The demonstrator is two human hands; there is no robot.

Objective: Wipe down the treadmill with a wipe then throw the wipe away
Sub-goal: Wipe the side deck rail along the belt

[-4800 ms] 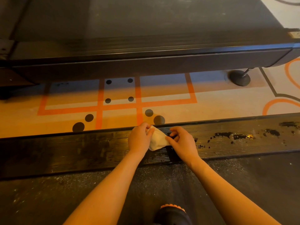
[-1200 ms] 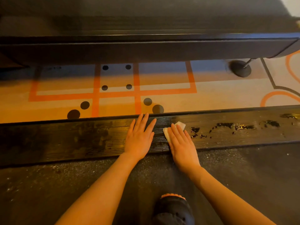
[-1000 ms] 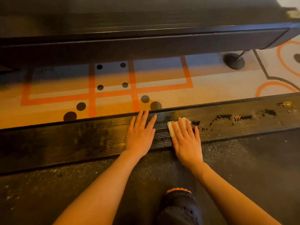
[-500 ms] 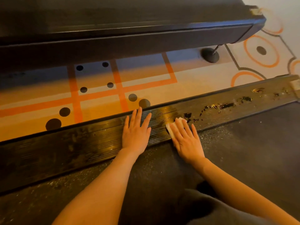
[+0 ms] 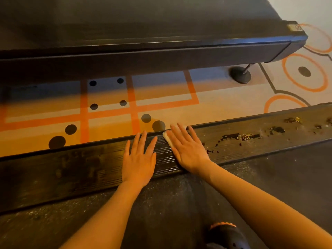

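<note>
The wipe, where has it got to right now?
In the head view the wipe lies flat under the right hand on the treadmill's ribbed side rail, only a pale edge showing, just right of the left hand.

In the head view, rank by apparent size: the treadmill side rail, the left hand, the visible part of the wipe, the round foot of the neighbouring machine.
1. Side rail, largest.
2. Left hand.
3. Round foot, though it sits farther from the camera.
4. Wipe, mostly hidden beneath the right hand.
</note>
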